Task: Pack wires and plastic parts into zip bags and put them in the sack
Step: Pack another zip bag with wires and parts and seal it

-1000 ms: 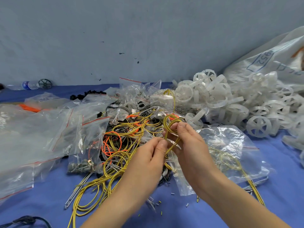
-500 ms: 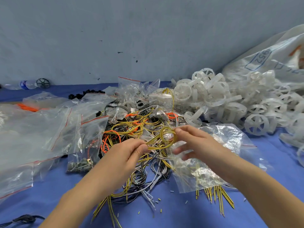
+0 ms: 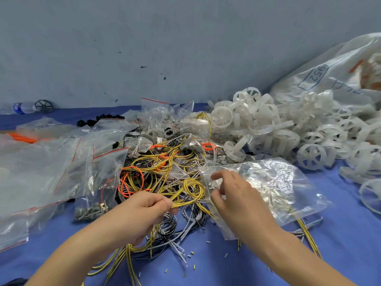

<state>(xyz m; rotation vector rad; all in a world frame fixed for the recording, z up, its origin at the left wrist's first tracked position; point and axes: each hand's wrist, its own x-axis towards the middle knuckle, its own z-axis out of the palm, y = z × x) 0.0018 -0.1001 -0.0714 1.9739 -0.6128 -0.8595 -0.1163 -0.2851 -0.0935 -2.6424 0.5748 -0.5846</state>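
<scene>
My left hand [image 3: 144, 213] pinches a coiled bundle of yellow-and-black wires [image 3: 192, 190] at the centre of the blue table. My right hand [image 3: 233, 195] sits just right of the coil, fingers curled at the mouth of a clear zip bag [image 3: 274, 182] that lies to the right and holds more wires. A tangle of yellow, orange, black and white loose wires [image 3: 165, 162] spreads behind the hands. White plastic wheel parts [image 3: 268, 129] are heaped at the back right. The white sack [image 3: 329, 75] leans against the wall at the far right.
Empty and filled zip bags [image 3: 51, 162] with red seal lines cover the left side. A water bottle [image 3: 22, 107] and a dark wheel [image 3: 44, 105] lie by the wall at far left. Small wire offcuts [image 3: 191, 254] dot the blue cloth [image 3: 350, 234] near me.
The coil came down from in front of me to the table's centre. My right hand let go of the coil and moved to the zip bag's mouth; my left hand keeps the wires.
</scene>
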